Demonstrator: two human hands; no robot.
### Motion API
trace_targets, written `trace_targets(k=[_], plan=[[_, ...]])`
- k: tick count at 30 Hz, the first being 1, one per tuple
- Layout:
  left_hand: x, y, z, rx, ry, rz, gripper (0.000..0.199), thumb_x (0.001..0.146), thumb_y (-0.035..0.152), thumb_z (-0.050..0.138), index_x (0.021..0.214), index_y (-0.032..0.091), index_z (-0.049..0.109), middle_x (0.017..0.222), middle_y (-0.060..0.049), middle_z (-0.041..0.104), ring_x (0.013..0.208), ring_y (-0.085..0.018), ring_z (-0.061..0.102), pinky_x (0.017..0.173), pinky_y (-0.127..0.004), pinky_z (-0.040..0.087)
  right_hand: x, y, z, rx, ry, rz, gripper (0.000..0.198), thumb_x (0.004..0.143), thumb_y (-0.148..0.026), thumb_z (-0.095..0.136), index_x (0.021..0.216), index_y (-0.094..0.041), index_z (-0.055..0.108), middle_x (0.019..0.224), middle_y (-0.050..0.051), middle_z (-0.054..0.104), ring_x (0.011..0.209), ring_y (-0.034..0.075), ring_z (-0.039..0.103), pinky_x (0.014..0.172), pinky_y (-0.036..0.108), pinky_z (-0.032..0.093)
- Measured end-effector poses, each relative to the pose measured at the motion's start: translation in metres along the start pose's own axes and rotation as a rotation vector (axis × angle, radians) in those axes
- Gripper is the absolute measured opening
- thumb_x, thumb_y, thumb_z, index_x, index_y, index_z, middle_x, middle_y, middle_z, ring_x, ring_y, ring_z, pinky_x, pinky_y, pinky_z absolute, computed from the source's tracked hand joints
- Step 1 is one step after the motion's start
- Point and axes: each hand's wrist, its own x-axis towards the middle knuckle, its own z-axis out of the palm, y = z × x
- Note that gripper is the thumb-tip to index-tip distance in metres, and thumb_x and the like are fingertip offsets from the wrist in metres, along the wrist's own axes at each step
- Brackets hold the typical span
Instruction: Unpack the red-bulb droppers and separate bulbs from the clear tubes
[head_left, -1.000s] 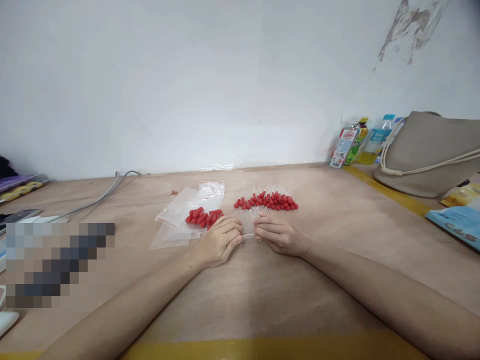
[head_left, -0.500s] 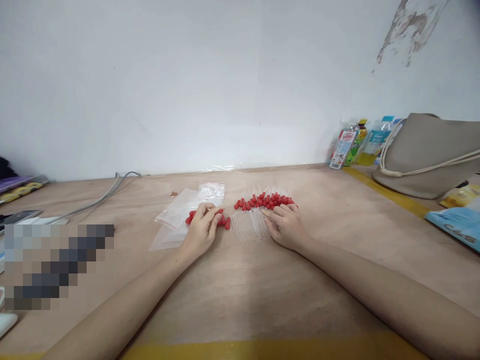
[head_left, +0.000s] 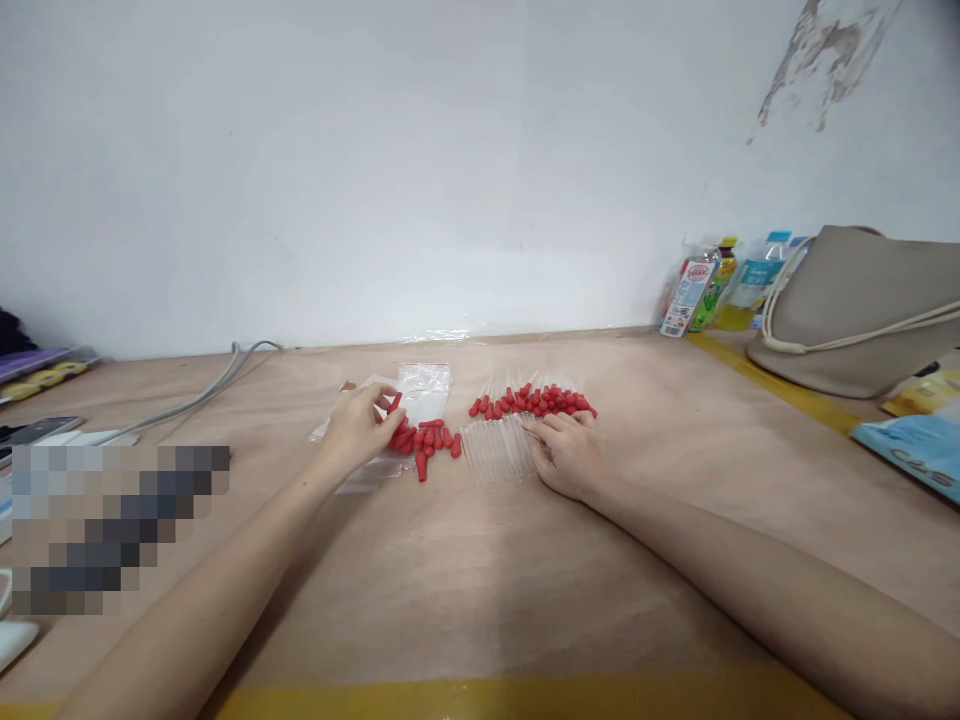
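My left hand (head_left: 364, 425) pinches a red rubber dropper bulb (head_left: 395, 402) between thumb and fingers. It hovers at the left side of a loose pile of red bulbs (head_left: 427, 438), which partly lies on clear zip bags (head_left: 424, 390). My right hand (head_left: 574, 452) rests on the table with its fingers curled around the right end of a row of thin glass tubes (head_left: 491, 452); its fingertips close on a tube there, mostly hidden. Just behind that row lie droppers with red bulbs fitted (head_left: 551, 400), their glass stems pointing to the wall.
A grey cable (head_left: 202, 395) runs along the table at the left, near a phone (head_left: 45, 435). At the back right stand drink bottles (head_left: 757, 285) and a carton (head_left: 686, 298), beside a grey-beige bag (head_left: 847, 310). A blue packet (head_left: 915, 455) lies at the right edge.
My left hand has drawn left and slightly up from the bulb pile with one bulb in its fingers, uncovering more bulbs. My right hand stays at the tubes.
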Motion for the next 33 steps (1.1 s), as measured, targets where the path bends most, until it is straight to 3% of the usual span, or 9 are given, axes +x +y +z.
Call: trace_targets(k=[8, 19, 22, 27, 33], plan=[[0.005, -0.010, 0.000, 0.076, -0.169, -0.069, 0.030, 0.071, 0.047, 0.052, 0.085, 0.021, 0.056, 0.076, 0.000, 0.065, 0.067, -0.017, 0.058, 0.058, -0.027, 0.041, 0.000, -0.003, -0.004, 0.014, -0.090, -0.042, 0.026, 0.083, -0.035, 0.047, 0.097, -0.020, 0.063, 0.080, 0.005, 0.062, 0.076, 0.016, 0.053, 0.077, 0.034, 0.024], [0.007, -0.013, 0.000, 0.079, -0.157, -0.116, 0.042, 0.072, 0.058, 0.047, 0.083, 0.020, 0.060, 0.083, -0.003, 0.066, 0.072, -0.018, 0.059, 0.061, -0.026, 0.042, 0.002, -0.004, -0.006, 0.038, -0.146, -0.028, 0.030, 0.086, -0.041, 0.043, 0.093, -0.020, 0.063, 0.083, 0.004, 0.060, 0.078, 0.015, 0.052, 0.079, 0.035, 0.024], [0.009, -0.017, 0.001, 0.088, -0.144, -0.134, 0.043, 0.076, 0.057, 0.039, 0.083, 0.020, 0.060, 0.086, -0.003, 0.066, 0.075, -0.019, 0.059, 0.062, -0.027, 0.041, 0.001, -0.004, -0.006, 0.042, -0.141, -0.024, 0.030, 0.086, -0.042, 0.042, 0.092, -0.021, 0.063, 0.083, 0.004, 0.060, 0.078, 0.015, 0.052, 0.079, 0.034, 0.024], [0.013, -0.028, 0.004, 0.106, -0.214, -0.147, 0.051, 0.083, 0.052, 0.023, 0.073, 0.018, 0.059, 0.073, -0.005, 0.065, 0.071, -0.021, 0.059, 0.060, -0.028, 0.040, 0.001, -0.003, -0.007, 0.050, -0.141, -0.025, 0.030, 0.086, -0.041, 0.042, 0.093, -0.020, 0.063, 0.084, 0.004, 0.060, 0.079, 0.015, 0.052, 0.079, 0.034, 0.024], [0.013, -0.027, -0.001, 0.014, -0.156, -0.196, 0.052, 0.085, 0.048, 0.019, 0.085, 0.015, 0.060, 0.087, -0.008, 0.066, 0.080, -0.022, 0.060, 0.066, -0.029, 0.042, 0.001, -0.003, -0.005, 0.046, -0.131, -0.031, 0.029, 0.086, -0.041, 0.043, 0.092, -0.020, 0.063, 0.083, 0.004, 0.060, 0.079, 0.015, 0.052, 0.079, 0.034, 0.024]])
